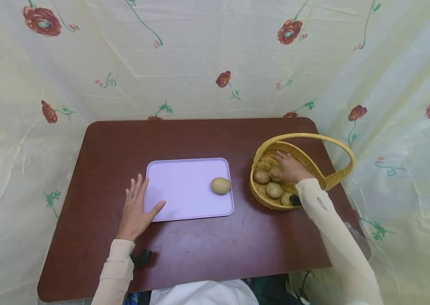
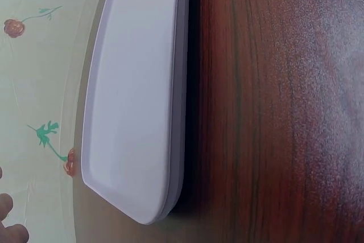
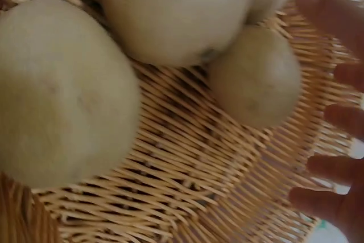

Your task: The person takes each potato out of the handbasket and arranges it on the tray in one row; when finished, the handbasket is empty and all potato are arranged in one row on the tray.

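Potatoes [image 1: 274, 190], tan and oval, sit in a yellow woven basket [image 1: 257, 198] at three o'clock, where the right hand [image 1: 292, 168] spreads wide, holding nothing: apparently reaching, it next needs fingers curled round one. The left hand [image 1: 136, 214], also empty, is at the lilac rectangular tray's [image 1: 184, 186] eight o'clock; one potato [image 1: 220, 186] lies at its three

Desk [image 1: 192, 250]: glossy wood grain. Tray [image 1: 184, 190]: smooth, plastic-looking. Basket [image 1: 257, 197] by desk's right edge: rough wicker weave. Potatoes [image 1: 274, 190]: smooth, matt skins. Curtain [image 1: 192, 55]: creased, faintly shiny, cloth-like.
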The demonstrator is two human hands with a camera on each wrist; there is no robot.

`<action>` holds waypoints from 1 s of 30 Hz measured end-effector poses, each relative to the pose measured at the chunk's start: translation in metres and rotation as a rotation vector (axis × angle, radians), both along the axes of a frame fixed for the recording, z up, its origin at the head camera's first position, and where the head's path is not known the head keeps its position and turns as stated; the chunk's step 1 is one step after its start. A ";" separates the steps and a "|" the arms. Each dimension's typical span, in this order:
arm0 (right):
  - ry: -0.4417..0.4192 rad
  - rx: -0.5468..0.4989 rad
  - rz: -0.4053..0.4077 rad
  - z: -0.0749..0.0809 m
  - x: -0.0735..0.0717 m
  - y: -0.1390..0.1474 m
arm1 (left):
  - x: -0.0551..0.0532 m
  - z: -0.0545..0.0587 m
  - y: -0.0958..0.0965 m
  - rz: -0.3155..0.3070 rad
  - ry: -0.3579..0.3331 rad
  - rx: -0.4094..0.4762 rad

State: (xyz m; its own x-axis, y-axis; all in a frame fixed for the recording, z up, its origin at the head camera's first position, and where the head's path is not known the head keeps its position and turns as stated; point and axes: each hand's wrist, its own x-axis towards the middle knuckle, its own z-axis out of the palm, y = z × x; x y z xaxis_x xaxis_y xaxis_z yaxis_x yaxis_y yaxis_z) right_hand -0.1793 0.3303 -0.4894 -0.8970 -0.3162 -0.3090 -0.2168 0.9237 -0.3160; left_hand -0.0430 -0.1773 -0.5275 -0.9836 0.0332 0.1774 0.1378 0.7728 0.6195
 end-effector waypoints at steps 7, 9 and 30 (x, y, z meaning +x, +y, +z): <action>-0.041 -0.037 0.063 -0.014 0.003 -0.003 | 0.001 -0.001 -0.002 0.009 0.003 0.002; -0.026 -0.054 0.068 -0.016 0.004 -0.003 | 0.001 -0.001 -0.002 0.009 0.003 0.002; 0.278 -0.121 0.027 0.050 0.050 -0.021 | -0.001 -0.001 -0.002 0.003 -0.004 -0.010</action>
